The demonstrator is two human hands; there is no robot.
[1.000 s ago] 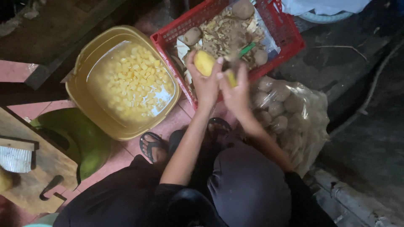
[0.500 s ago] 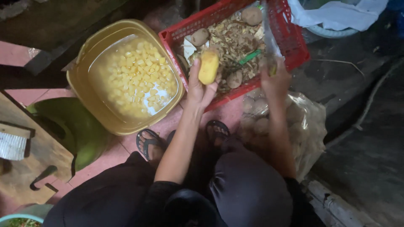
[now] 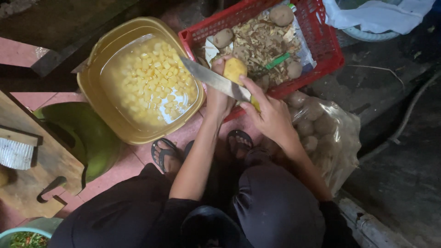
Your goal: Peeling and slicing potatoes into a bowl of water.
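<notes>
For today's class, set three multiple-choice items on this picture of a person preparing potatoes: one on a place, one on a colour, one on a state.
1. Where do the potato peelings lie?
A. in the red plastic crate
B. on the wooden board
C. in the yellow tub

2. What colour is the square plastic tub holding the diced potato?
A. blue
B. yellow
C. white

3. In what state is the potato in the left hand?
A. unpeeled and brown
B. diced into cubes
C. peeled, whole and yellow

Answers:
1 A: the peelings are heaped inside the red plastic crate, among unpeeled potatoes.
2 B: the yellow tub holds diced potato in water.
3 C: the left hand grips a smooth yellow peeled potato, while the right hand lays a knife against it.
</notes>
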